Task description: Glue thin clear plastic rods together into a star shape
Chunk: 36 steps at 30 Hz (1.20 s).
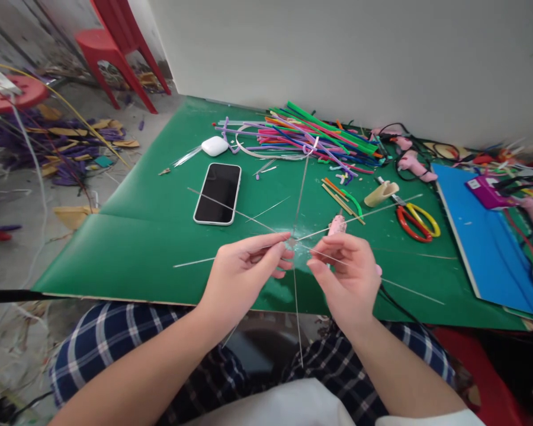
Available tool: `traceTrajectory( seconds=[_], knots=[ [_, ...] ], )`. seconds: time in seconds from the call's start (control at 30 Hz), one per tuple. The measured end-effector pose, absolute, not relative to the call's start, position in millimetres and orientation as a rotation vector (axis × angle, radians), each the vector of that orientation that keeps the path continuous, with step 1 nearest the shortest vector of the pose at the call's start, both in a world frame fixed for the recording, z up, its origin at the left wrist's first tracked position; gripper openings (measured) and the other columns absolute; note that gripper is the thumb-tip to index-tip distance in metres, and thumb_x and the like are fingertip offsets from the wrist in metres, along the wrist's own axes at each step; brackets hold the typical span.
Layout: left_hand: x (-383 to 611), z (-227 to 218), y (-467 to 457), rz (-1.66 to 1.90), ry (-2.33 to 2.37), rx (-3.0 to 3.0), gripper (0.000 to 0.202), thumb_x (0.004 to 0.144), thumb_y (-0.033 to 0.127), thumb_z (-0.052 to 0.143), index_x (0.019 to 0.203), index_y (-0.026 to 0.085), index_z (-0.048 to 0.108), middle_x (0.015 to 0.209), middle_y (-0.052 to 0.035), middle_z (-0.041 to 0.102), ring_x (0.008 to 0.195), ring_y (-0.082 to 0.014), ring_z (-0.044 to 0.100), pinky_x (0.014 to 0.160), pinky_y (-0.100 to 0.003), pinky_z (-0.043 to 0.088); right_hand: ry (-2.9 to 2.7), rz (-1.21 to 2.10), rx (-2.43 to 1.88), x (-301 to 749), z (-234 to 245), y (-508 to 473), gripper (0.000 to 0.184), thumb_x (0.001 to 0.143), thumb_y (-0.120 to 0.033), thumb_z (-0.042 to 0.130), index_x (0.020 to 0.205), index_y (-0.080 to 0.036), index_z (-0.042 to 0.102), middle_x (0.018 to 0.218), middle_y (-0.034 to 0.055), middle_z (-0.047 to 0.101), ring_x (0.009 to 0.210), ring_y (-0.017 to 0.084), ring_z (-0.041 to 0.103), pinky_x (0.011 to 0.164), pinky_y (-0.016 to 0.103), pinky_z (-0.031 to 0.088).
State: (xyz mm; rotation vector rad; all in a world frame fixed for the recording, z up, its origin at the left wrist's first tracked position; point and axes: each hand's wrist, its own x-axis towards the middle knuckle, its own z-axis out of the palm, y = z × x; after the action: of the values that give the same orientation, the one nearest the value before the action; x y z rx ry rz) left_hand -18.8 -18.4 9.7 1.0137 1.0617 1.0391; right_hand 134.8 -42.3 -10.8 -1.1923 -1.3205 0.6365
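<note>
Several thin, pale rods spread like spokes from one shared centre (292, 242), held above the front of the green table. My left hand (253, 266) is closed, its thumb and forefinger pinching this spoked frame at the hub. Just right of the hub, my right hand (349, 275) has curled fingers, with thumb and forefinger around one spoke. One spoke (297, 319) points down past the table edge toward my lap; others reach out to both sides and away from me. A pink glue gun (337, 225) lies behind my right hand and is partly hidden by it.
On the green table (155, 236) lie a phone (218, 194), a white case (214, 145), a heap of coloured pipe cleaners (311, 137) and scissors (415, 222). A beige tube (381, 193) stands near the scissors. A blue board (479, 236) covers the right side, with cables beyond.
</note>
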Motion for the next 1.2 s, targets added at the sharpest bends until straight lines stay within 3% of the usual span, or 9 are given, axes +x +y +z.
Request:
traceTrajectory(
  seconds=[0.27,0.87,1.03,1.2],
  knots=[
    [-18.6,6.9,-13.4,0.974,1.065,0.943,0.023,0.077,0.029,0.068,0.095,0.015,0.071,0.074,-0.0045,0.074,0.064,-0.0143,0.070,0.056,-0.020,0.059,-1.449,0.307,-1.234,142.1,-4.9,-43.9,0.010,0.083,-0.022,0.063,0.088,-0.028,0.069,0.082,0.0005,0.070,0.064,0.015,0.065,0.062,0.033,0.057],
    [-10.2,-5.1,-16.5,0.811,0.964,0.884,0.035,0.074,0.033,0.071,0.104,0.016,0.067,0.078,-0.0053,0.073,0.074,-0.0163,0.069,0.061,-0.022,0.057,-1.368,0.372,-1.180,141.6,-5.3,-42.5,0.016,0.084,-0.017,0.060,0.088,-0.029,0.070,0.078,-0.0024,0.073,0.064,0.014,0.066,0.061,0.031,0.054],
    [-4.8,-14.9,-26.7,0.802,0.892,0.978,0.039,0.074,0.032,0.071,0.108,0.016,0.064,0.088,-0.0070,0.073,0.087,-0.0197,0.068,0.077,-0.030,0.056,-1.327,0.342,-1.084,141.6,-0.3,-41.6,0.018,0.085,-0.015,0.059,0.088,-0.028,0.071,0.076,-0.0018,0.072,0.064,0.015,0.065,0.056,0.030,0.051],
    [0.9,-35.2,-32.0,0.829,0.750,1.136,0.050,0.070,0.029,0.074,0.117,0.019,0.059,0.114,-0.0083,0.068,0.110,-0.0234,0.061,0.098,-0.038,0.047,-1.333,0.289,-1.054,146.0,6.5,-38.7,0.012,0.084,-0.019,0.061,0.084,-0.025,0.071,0.075,-0.0009,0.073,0.063,0.015,0.066,0.056,0.031,0.053]
  ],
)
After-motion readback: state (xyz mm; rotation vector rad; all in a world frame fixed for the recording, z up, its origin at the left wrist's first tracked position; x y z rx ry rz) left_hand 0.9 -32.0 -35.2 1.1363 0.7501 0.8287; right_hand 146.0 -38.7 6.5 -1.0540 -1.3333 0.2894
